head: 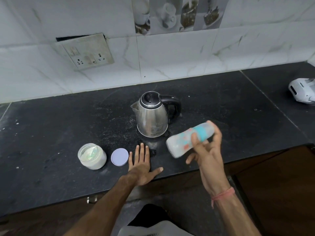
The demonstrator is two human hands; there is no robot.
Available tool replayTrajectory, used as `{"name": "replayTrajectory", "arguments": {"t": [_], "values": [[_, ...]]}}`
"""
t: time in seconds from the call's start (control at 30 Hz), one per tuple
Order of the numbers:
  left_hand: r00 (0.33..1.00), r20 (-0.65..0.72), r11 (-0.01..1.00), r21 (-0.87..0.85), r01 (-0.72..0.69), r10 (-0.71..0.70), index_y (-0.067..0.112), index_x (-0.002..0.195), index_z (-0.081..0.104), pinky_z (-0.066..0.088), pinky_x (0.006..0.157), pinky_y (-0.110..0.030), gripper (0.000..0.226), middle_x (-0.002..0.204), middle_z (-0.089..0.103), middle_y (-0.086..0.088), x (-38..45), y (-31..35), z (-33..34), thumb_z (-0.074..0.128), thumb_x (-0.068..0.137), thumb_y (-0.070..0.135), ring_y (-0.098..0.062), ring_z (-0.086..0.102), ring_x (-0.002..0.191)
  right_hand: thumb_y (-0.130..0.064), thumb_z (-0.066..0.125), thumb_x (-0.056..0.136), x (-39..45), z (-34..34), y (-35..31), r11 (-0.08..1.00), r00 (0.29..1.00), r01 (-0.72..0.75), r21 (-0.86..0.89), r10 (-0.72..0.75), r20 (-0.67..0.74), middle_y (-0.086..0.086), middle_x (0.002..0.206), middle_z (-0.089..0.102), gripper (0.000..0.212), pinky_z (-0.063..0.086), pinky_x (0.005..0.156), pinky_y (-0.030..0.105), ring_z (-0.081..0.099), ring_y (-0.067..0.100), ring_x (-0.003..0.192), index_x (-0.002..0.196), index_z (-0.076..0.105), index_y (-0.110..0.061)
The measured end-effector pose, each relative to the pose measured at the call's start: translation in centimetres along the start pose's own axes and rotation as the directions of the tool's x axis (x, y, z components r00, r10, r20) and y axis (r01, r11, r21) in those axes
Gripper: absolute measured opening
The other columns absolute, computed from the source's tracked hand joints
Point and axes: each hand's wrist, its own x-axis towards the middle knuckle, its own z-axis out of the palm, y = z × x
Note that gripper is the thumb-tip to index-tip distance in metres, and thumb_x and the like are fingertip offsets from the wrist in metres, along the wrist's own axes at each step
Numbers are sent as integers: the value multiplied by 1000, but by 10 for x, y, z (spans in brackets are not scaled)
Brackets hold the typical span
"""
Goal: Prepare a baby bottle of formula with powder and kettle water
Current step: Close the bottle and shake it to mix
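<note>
My right hand [207, 150] grips a baby bottle [180, 142] near its blue collar, holding it tilted almost sideways in the air above the counter's front edge; the bottle is blurred. Its body looks milky white with red and blue prints. My left hand [142, 165] rests flat on the black counter [59, 133], fingers straight and spread, just in front of the steel kettle [152, 114]. The kettle stands upright with its black lid down, handle to the right. An uncovered jar of pale powder [92, 156] sits left of my left hand, its round lilac lid [119, 157] lying beside it.
White marble-look tiles form the back wall, with a switch and socket plate [87, 51] at the upper left. A white device [302, 92] lies at the counter's far right. Dark wooden cabinet fronts [272, 184] run below the counter edge.
</note>
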Motion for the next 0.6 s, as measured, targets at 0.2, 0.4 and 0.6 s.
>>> {"name": "replayTrajectory", "arguments": {"t": [0.2,0.4,0.6], "values": [[1000,14,1000,-6,4,-4,13,171,-31,-22,134,-58,138,176,-46,-8,-1,-1,-2,12,76,103,-27,-43,163,-14,76,100,-9,-7,6,999,989,-15,-49,22,147,18,129,75,75,60,58,34,75,27,101,160,39,-40],[1000,8,1000,-14,-2,2,14,173,-31,-21,134,-59,127,178,-44,-8,-2,1,-4,34,98,94,-27,-43,163,-19,75,96,-11,0,4,995,990,10,-104,5,138,6,119,78,77,45,43,27,70,11,82,161,39,-37],[1000,-3,1000,-26,16,-16,15,173,-30,-21,134,-59,129,177,-44,-5,-3,2,-1,32,95,98,-25,-42,164,-24,74,101,-1,-6,-5,998,999,-8,-61,10,36,5,123,78,70,43,41,24,68,12,86,160,38,-37]]}}
